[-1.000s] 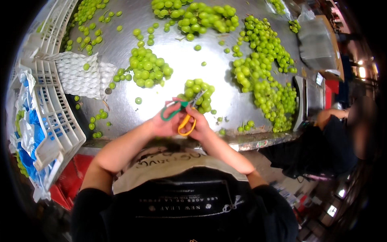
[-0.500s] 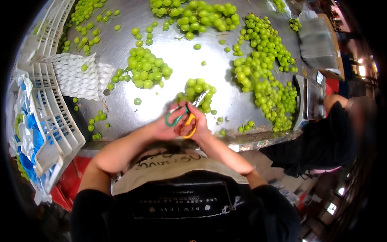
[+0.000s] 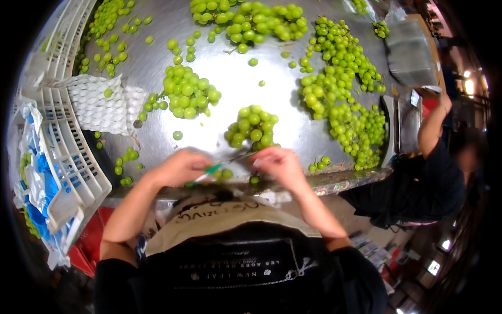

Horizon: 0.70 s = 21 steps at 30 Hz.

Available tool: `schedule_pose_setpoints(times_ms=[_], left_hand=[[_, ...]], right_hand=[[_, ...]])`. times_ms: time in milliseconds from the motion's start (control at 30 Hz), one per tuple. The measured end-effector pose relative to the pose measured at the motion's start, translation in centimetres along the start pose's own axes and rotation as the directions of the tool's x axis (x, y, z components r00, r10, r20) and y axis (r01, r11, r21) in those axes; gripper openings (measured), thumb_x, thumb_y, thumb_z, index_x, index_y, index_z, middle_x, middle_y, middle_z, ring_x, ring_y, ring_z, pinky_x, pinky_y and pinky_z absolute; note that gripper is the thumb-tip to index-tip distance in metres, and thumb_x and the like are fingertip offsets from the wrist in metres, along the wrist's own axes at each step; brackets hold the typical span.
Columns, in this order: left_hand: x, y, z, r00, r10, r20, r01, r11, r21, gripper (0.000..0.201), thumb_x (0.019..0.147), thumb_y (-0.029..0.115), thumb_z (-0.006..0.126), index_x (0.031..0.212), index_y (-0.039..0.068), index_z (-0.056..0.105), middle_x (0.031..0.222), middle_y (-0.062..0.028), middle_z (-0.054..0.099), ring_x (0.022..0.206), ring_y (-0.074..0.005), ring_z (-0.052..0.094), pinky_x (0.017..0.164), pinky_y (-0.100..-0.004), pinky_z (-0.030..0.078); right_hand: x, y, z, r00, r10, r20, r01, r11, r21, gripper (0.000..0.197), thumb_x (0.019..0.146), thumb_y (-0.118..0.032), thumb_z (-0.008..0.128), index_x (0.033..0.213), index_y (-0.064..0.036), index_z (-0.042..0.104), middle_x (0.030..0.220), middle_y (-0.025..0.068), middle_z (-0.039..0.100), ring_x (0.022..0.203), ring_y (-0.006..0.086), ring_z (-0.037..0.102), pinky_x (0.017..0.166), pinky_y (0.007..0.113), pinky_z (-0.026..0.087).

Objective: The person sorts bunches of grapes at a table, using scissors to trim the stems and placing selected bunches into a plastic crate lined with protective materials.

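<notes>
Close to the table's front edge, my left hand (image 3: 183, 167) is closed on scissors (image 3: 212, 169), their green part smeared by motion. Across from it my right hand (image 3: 280, 163) has its fingers pinched together. A thin dark line, perhaps a stem, runs between the two hands; what my right fingers hold is too blurred to name. Just beyond my hands lies a small bunch of green grapes (image 3: 253, 127). A few loose grapes (image 3: 225, 174) sit between my hands. Another bunch (image 3: 189, 91) rests farther left.
Larger grape bunches (image 3: 342, 94) cover the right side of the metal table (image 3: 282, 112), with more (image 3: 266, 22) at the back. At left stand white plastic crates (image 3: 63, 152) and white foam netting (image 3: 102, 102). A scale (image 3: 402, 125) and a person in black (image 3: 429, 183) are at right.
My hands have drawn apart and back from the small bunch, the scissors going left with my left hand. The person at right has raised an arm.
</notes>
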State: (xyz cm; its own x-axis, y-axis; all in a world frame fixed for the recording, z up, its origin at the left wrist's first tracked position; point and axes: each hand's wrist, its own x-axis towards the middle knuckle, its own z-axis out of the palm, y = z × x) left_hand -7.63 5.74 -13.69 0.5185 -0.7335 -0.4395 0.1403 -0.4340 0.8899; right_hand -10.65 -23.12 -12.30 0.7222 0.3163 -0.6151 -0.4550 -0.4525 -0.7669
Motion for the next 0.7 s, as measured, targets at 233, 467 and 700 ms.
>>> schedule_pose_setpoints(times_ms=[233,467,700], left_hand=[[-1.5,-0.8,-1.8,0.966,0.149,-0.212,0.054,0.686,0.726,0.029,0.074,0.009,0.064,0.102,0.003,0.059,0.098,-0.0148,0.058,0.091,-0.0336,0.057,0.077,-0.0399,0.048],[7.8,1.8,1.5,0.933,-0.262,-0.245,0.244,0.964,-0.102,0.073,0.081,0.035,0.064,0.132,-0.007,0.033,0.099,-0.0210,0.060,0.092,-0.0224,0.059,0.078,-0.0326,0.047],[8.6,7.8,2.3,0.948,-0.312,-0.066,0.318,0.928,0.194,0.051,0.083,0.042,0.059,0.119,0.006,0.055,0.098,-0.0146,0.063,0.089,-0.0252,0.061,0.082,-0.0393,0.047]], right_hand=[[4.9,1.2,-1.9,0.838,-0.321,-0.443,0.191,0.930,-0.313,0.103,0.060,-0.022,0.084,0.138,-0.0026,0.021,0.120,0.0151,0.047,0.107,0.0312,0.051,0.096,0.037,0.041],[5.4,0.0,-3.1,0.942,-0.158,-0.295,0.205,0.969,0.135,0.090,0.064,-0.027,0.082,0.134,-0.0036,0.032,0.114,0.0123,0.057,0.103,0.0198,0.056,0.091,0.032,0.044],[4.7,0.0,-3.5,0.966,-0.101,-0.238,0.213,0.831,0.513,0.073,0.079,-0.028,0.069,0.135,-0.0024,0.030,0.120,0.0163,0.050,0.110,0.0249,0.050,0.096,0.036,0.041]])
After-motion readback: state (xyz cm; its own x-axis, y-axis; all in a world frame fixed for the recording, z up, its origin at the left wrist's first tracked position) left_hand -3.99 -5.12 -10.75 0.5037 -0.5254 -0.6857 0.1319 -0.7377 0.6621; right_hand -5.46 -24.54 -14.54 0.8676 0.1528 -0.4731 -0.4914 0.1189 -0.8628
